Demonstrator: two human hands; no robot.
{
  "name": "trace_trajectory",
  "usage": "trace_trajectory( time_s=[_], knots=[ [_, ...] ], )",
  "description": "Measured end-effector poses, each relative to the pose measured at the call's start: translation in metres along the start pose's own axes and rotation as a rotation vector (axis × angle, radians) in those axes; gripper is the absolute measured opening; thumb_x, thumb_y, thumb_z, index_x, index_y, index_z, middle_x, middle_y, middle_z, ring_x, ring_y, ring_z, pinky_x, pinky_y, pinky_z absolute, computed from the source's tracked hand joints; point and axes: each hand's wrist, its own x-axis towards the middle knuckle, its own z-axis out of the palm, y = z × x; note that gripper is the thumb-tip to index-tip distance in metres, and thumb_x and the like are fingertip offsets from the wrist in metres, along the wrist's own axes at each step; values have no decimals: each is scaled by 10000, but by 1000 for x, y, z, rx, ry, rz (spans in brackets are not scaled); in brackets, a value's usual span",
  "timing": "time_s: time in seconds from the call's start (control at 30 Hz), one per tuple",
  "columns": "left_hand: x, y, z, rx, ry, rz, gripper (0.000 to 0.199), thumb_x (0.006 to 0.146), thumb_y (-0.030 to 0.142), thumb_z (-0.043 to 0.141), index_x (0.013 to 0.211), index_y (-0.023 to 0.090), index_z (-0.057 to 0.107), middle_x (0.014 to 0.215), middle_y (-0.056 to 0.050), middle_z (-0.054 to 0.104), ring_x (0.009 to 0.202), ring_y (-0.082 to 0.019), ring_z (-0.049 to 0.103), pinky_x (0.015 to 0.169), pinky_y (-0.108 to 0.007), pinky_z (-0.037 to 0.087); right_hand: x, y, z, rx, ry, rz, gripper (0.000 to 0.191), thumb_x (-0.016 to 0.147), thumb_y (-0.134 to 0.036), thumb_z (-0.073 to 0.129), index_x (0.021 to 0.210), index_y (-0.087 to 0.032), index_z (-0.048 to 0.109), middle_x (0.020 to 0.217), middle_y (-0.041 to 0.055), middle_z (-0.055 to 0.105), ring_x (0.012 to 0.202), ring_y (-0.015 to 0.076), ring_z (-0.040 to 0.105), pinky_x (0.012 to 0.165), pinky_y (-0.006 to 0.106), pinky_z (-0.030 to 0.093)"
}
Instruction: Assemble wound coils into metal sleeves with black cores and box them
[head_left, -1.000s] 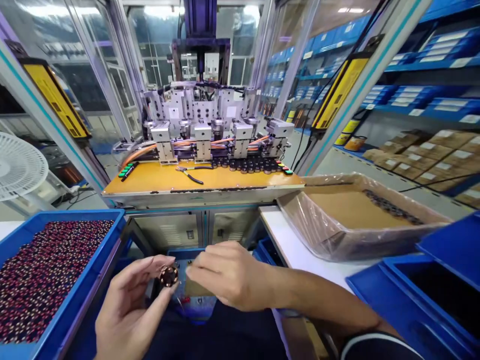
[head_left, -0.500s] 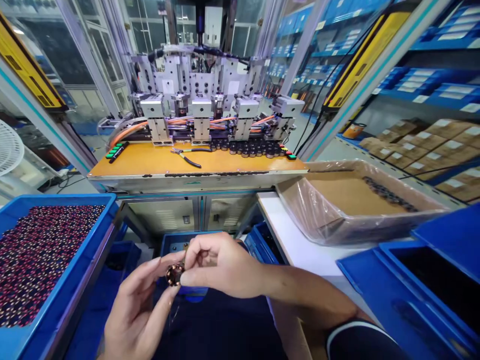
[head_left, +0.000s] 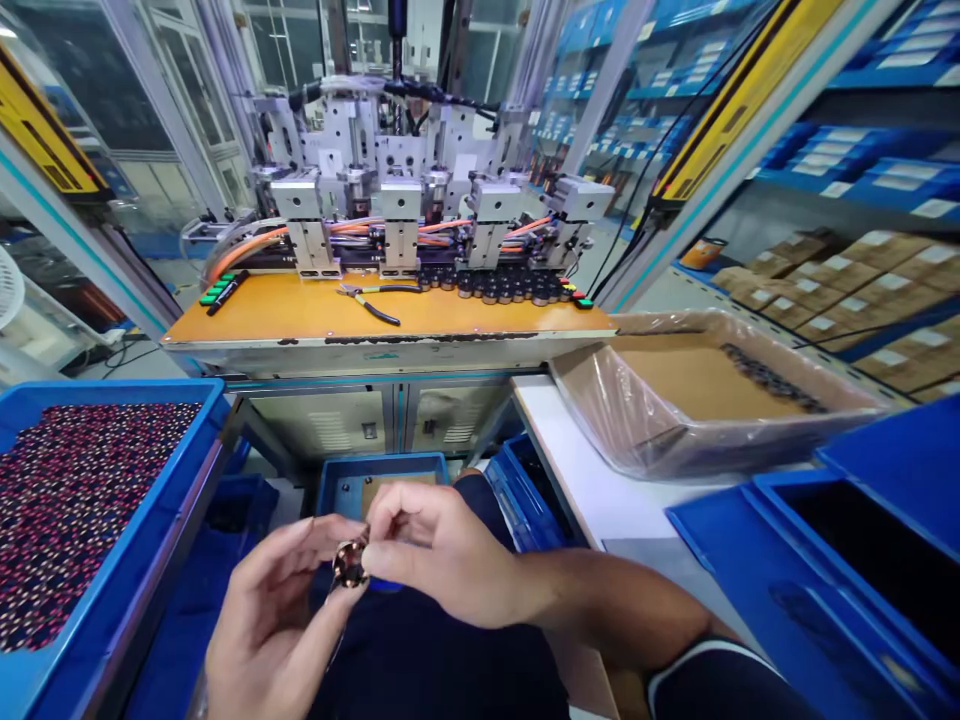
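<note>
Between my two hands is a small round motor stator (head_left: 349, 568) with copper windings around its ring. My left hand (head_left: 274, 610) grips it between thumb and fingertips from the left and below. The thumb and bent fingers of my right hand (head_left: 450, 550) pinch at its right edge; what lies between those fingertips is hidden. A thin strand hangs beneath the ring, close to my left thumb. Both hands are over my lap, in front of the workbench.
A blue tray (head_left: 217, 415) full of similar stators stands at the left. On the orange bench (head_left: 300, 318) lie cutting pliers (head_left: 375, 300) and rows of black round parts (head_left: 510, 287), below a clamping machine (head_left: 401, 205). At right are a plastic-lined carton (head_left: 675, 445) and blue bins (head_left: 795, 590).
The stator has dropped slightly in view and its open face shows more. My right hand has shifted a little down with it. The camera view has tilted slightly.
</note>
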Motion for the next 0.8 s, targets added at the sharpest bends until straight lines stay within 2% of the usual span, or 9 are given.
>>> trace_trajectory(
  time_s=[0.1, 0.17, 0.27, 0.4, 0.47, 0.57, 0.63, 0.7, 0.8],
  knots=[
    [-2, 4, 1, -103, 64, -187, 468, 804, 133, 774, 1207, 334, 650, 1056, 22, 801, 893, -131, 781, 822, -171, 611, -3, 5, -1, 3, 9, -11, 527, 773, -650, 735, 765, -167, 524, 737, -25, 527, 679, 86, 476, 650, 243, 405],
    [-1, 4, -1, -143, 51, -278, 330, 795, 176, 795, 1085, 310, 712, 1035, 6, 804, 867, -142, 784, 796, -170, 612, -5, 5, -4, -28, 1, -24, 504, 795, -627, 726, 770, -165, 527, 739, -23, 525, 679, 85, 469, 642, 237, 399],
    [0, 1, -8, -125, -69, -286, 200, 766, 172, 814, 929, 282, 776, 1037, -31, 799, 939, -185, 777, 791, -188, 613, -6, -4, -9, -91, -28, -29, 453, 773, -540, 782, 811, -154, 548, 761, -17, 545, 678, 85, 483, 639, 233, 402],
    [1, -3, -11, -152, -133, -336, 261, 727, 247, 848, 980, 283, 799, 1156, -77, 747, 1066, -238, 736, 847, -233, 603, -2, -15, -9, -211, -74, -21, 358, 769, -439, 786, 796, -154, 571, 728, -16, 563, 674, 97, 504, 624, 227, 410],
    [1, -5, -9, -168, -156, -364, 276, 716, 267, 856, 985, 289, 802, 1150, -77, 724, 1041, -231, 734, 827, -227, 600, -1, -17, -8, -261, -78, 9, 321, 802, -421, 746, 758, -152, 577, 711, -13, 571, 663, 94, 502, 614, 221, 404],
    [0, -6, -9, -185, -212, -380, 240, 750, 225, 829, 970, 317, 803, 1076, -57, 720, 945, -183, 739, 783, -204, 592, 1, -21, -11, -254, -98, 62, 369, 810, -471, 743, 736, -146, 584, 690, -26, 562, 635, 78, 476, 598, 208, 389],
    [-1, -5, -9, -217, -188, -420, 236, 743, 233, 837, 960, 320, 801, 1056, -52, 722, 941, -177, 731, 786, -203, 586, 2, -26, -18, -237, -144, 103, 427, 773, -526, 773, 735, -144, 587, 662, -45, 539, 610, 65, 455, 589, 200, 381],
    [-2, -1, -9, -239, -108, -483, 246, 697, 275, 875, 929, 301, 798, 1042, -49, 721, 906, -169, 721, 775, -202, 582, 4, -32, -26, -253, -184, 171, 470, 740, -569, 788, 733, -141, 591, 643, -48, 543, 593, 62, 467, 578, 199, 383],
    [-2, 1, -8, -201, -22, -513, 231, 662, 303, 895, 866, 264, 794, 1010, -53, 718, 870, -165, 714, 753, -193, 578, 5, -37, -31, -284, -188, 258, 499, 694, -586, 815, 760, -136, 609, 645, -39, 571, 579, 65, 485, 550, 197, 378]
  ],
)
